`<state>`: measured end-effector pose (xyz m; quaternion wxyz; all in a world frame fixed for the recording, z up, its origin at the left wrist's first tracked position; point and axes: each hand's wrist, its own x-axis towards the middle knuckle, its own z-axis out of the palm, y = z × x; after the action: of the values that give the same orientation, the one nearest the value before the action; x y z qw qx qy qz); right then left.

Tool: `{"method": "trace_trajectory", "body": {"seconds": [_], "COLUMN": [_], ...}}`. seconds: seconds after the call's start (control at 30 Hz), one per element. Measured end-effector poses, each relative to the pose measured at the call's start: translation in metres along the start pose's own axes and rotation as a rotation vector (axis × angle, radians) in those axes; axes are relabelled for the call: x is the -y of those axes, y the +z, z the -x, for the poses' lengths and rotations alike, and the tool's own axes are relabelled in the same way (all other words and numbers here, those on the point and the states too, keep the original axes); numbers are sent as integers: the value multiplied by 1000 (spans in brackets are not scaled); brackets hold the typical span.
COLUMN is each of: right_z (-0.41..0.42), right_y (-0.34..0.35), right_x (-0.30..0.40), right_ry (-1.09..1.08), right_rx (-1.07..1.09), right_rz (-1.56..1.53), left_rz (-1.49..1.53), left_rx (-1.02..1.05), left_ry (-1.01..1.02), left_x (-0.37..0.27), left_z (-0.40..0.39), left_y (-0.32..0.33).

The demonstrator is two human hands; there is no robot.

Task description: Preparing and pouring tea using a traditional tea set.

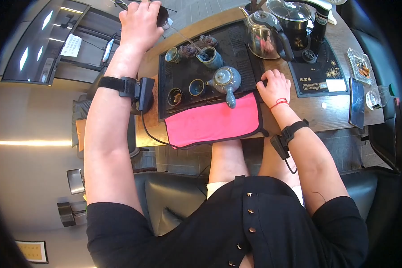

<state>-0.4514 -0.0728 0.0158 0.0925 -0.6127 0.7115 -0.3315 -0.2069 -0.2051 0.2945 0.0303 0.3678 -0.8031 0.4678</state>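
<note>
My left hand [140, 28], raised at the far left, grips a small dark cup [162, 16]. From its tilted rim a thin stream of liquid falls into a blue ceramic pitcher [213, 61] on the black tea tray [184, 73]. A blue side-handled teapot [226, 79] stands nearer me. Two tea cups, a blue one [197, 87] and a dark one [175, 96], sit left of the teapot. My right hand [275, 87] rests by the tray's right edge, fingers loosely bent, holding nothing.
A pink cloth [214, 121] lies along the tray's near side. Dark figurines [189, 50] and a greenish cup [173, 55] stand farther back. At right are a glass kettle [264, 37], an induction hob [316, 78], a glass ashtray [354, 58], a phone [356, 104] and a bottle [378, 97].
</note>
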Motion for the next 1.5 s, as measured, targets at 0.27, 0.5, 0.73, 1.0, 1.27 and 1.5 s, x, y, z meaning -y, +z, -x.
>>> {"method": "trace_trajectory", "body": {"seconds": [0.27, 0.5, 0.73, 1.0, 1.27, 1.5], "right_z": [-1, -1, 0, 1, 0, -1], "right_y": [-1, 1, 1, 2, 1, 1], "right_x": [-1, -1, -1, -2, 0, 1], "right_ry": [4, -5, -15, -14, -6, 5], "right_rx": [11, 7, 15, 2, 33, 47], "right_rz": [6, -4, 17, 33, 71, 97], "left_rz": [84, 70, 410, 588, 650, 742], "left_rx": [-110, -9, 571, 857, 849, 732], "left_ry": [37, -232, -732, -926, -957, -964], "left_x": [-7, 9, -34, -97, -115, -109], "left_z": [-18, 20, 113, 166, 178, 202], "left_y": [-41, 8, 69, 102, 114, 115]}}
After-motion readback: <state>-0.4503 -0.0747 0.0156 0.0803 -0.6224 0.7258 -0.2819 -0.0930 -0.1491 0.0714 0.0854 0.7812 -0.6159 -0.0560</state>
